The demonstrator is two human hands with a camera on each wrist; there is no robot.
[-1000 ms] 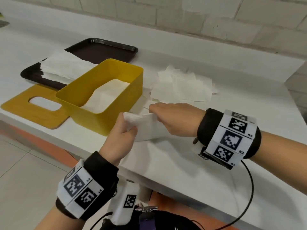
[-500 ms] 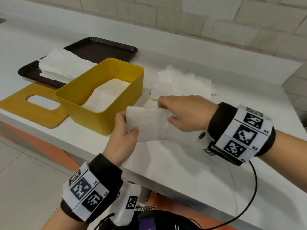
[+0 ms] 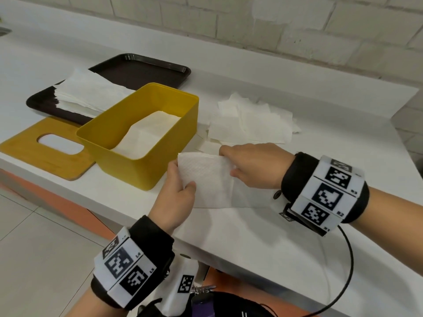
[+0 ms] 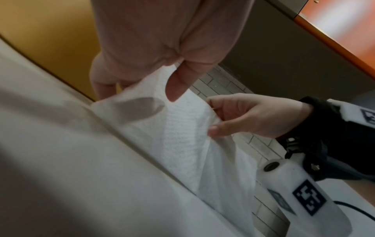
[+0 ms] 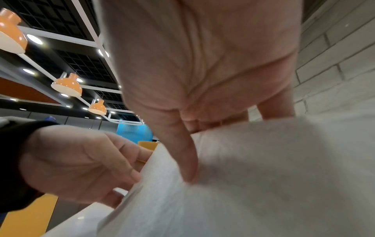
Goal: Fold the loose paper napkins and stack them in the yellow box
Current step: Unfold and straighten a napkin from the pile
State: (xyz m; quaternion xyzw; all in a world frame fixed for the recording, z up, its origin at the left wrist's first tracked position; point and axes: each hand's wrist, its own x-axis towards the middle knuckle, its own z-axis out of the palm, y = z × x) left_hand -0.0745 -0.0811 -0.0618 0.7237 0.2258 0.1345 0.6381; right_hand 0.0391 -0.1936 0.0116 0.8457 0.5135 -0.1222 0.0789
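Head view: left hand [image 3: 176, 197] and right hand [image 3: 251, 165] pinch one napkin [image 3: 206, 179] beside yellow box [image 3: 146, 165].
Left wrist view: thumb over napkin edge, fingers behind.

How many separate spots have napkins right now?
4: stack on the dark tray, some inside the yellow box, loose pile behind the hands, one napkin in both hands.

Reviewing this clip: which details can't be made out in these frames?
- How many napkins lie in the yellow box: head view, its near wall hides the stack's side.
- Right hand fingers: head view, tucked behind the held napkin.
- Napkin's right part: right wrist view, blurred.
- Count of the loose napkins: overlapping sheets.
- Left hand fingers: only the thumb shows in front of the napkin.
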